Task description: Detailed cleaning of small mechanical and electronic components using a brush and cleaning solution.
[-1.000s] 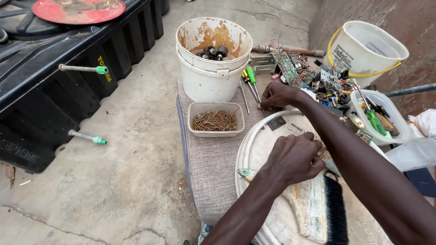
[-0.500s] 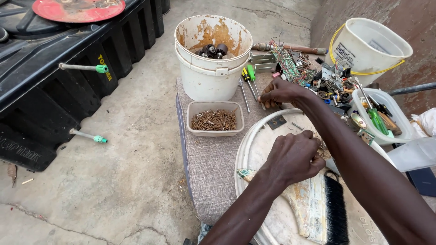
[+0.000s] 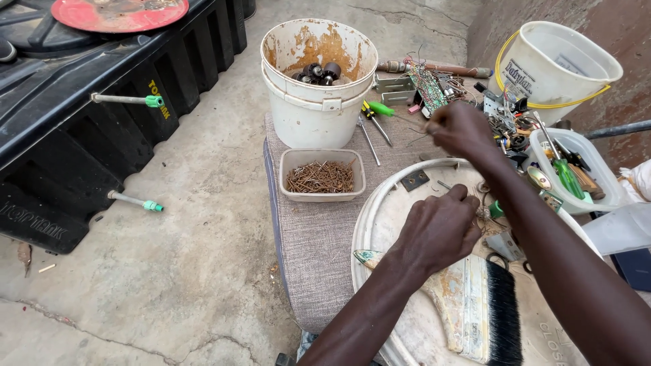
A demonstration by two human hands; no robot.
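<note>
My right hand hovers over the grey cloth-covered table, beside a heap of electronic scraps. Its fingers are pinched together, and a thin wire sticks out to its left. My left hand rests on a round white lid with the fingers curled shut; I cannot see anything in them. A small dark metal plate lies on the lid just beyond it. A wide paintbrush with black bristles lies on the lid near my left forearm.
Beyond the lid are a rust-stained white bucket with dark round parts, a shallow tray of nails, screwdrivers and a circuit board. On the right are a white bucket with a yellow handle and a clear tub of tools. A black tank with green-capped pipes stands on the left.
My right hand has lifted off the lid's edge and moved right toward the scrap heap, fingers now pinched. My left hand has stayed on the lid.
</note>
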